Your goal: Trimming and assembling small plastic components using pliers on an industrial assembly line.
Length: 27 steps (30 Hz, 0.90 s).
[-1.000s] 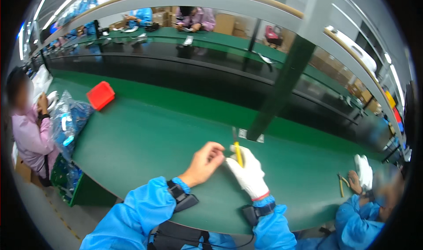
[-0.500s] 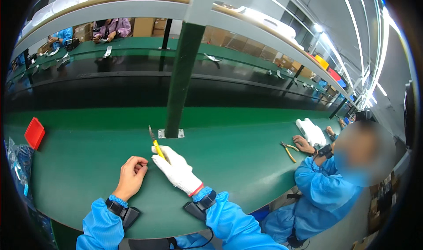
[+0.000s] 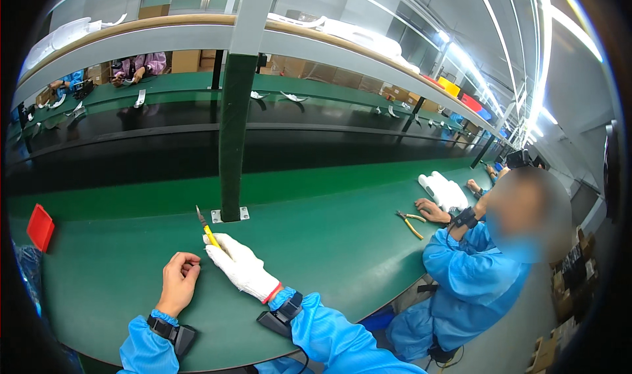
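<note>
Both blue-sleeved forearms reach forward: the bare left hand [image 3: 176,280] is loosely curled, knuckles up; the white-gloved right hand [image 3: 242,269] is closed, fingers pointing forward-left.

The glove [image 3: 242,270] hides the tool's [image 3: 206,228] handle; the left hand's [image 3: 178,282] curled fingers conceal any contents.

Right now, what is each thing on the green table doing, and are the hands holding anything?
right hand: white glove on, shut on the yellow-handled tool.
yellow-handled tool: gripped, tip tilted up and away.
left hand: bare, fingers curled, resting on the table; whether it holds something small is unclear.
pliers: lying flat beside a co-worker's hand.
red tray: lying on the table's left edge.
green table: bearing all these.
</note>
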Tool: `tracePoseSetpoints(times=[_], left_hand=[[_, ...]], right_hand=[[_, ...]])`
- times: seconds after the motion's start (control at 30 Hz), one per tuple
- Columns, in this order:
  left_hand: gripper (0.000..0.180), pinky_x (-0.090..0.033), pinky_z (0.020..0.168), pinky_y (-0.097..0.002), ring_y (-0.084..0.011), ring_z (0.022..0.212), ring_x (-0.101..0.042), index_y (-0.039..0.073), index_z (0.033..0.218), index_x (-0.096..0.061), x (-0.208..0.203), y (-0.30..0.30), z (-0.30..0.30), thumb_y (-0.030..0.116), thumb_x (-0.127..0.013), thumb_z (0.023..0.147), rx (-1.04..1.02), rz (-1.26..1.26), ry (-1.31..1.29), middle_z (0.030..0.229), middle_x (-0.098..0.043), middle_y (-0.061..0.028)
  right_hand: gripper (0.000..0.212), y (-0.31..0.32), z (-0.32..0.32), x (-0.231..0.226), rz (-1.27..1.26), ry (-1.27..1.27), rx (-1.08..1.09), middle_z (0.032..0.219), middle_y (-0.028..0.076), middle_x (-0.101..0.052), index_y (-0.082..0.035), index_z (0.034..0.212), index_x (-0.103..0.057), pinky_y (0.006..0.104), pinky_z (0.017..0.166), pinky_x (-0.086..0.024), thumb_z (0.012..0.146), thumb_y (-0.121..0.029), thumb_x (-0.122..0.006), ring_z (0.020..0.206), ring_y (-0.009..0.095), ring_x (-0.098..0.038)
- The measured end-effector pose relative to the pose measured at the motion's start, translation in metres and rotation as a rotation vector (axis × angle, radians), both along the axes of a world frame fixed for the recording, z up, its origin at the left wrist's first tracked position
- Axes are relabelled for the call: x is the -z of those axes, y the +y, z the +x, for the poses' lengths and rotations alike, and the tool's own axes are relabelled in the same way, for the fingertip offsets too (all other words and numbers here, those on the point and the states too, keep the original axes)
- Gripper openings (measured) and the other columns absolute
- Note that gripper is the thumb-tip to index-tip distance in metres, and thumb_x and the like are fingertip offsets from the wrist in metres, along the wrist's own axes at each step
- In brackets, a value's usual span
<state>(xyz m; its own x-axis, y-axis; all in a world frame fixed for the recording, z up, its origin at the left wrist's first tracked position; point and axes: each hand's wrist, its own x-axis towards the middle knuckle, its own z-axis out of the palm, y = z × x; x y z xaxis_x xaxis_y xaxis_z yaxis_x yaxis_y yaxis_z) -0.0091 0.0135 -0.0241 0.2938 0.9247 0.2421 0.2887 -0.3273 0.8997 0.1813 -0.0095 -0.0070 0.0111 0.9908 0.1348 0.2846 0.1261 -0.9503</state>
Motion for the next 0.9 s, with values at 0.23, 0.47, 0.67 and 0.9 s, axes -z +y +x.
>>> tracePoseSetpoints(times=[0.23,0.47,0.67,0.9], left_hand=[[0.013,-0.049,0.065,-0.0271,-0.0136,0.073,-0.059,-0.002,0.099,-0.065,-0.003,0.000,-0.004,-0.003,-0.064,0.086,-0.007,0.008,0.025,0.092,-0.062,-0.0077],[0.014,-0.049,0.070,-0.0258,-0.0102,0.074,-0.055,-0.002,0.101,-0.064,0.012,0.005,-0.002,-0.003,-0.061,0.088,0.005,-0.070,-0.048,0.092,-0.062,-0.0048],[0.013,-0.048,0.070,-0.0249,-0.0096,0.074,-0.054,-0.002,0.101,-0.063,0.009,0.006,-0.002,-0.003,-0.060,0.088,0.022,-0.051,-0.024,0.088,-0.061,-0.0032],[0.014,-0.053,0.078,-0.0302,-0.0157,0.085,-0.063,-0.001,0.103,-0.066,0.004,-0.004,-0.002,0.004,-0.062,0.090,-0.008,0.029,0.041,0.093,-0.067,-0.0088]], right_hand=[[0.042,-0.001,-0.002,-0.007,0.073,-0.074,0.026,0.110,0.019,-0.067,-0.006,0.127,-0.057,0.0397,0.085,-0.052,0.100,-0.038,-0.057,0.098,0.036,-0.066],[0.042,-0.008,0.002,-0.017,0.010,-0.101,0.023,0.115,0.015,-0.068,-0.004,0.129,-0.057,0.0343,0.094,-0.049,0.099,-0.033,-0.061,0.105,0.025,-0.067],[0.043,-0.012,0.002,-0.029,-0.021,-0.076,0.024,0.113,0.017,-0.066,-0.004,0.128,-0.056,0.0386,0.090,-0.050,0.099,-0.035,-0.060,0.102,0.032,-0.066],[0.037,-0.006,0.001,-0.007,0.101,-0.171,0.046,0.104,0.009,-0.068,-0.006,0.129,-0.060,0.0348,0.083,-0.052,0.100,-0.029,-0.060,0.093,0.019,-0.065]])
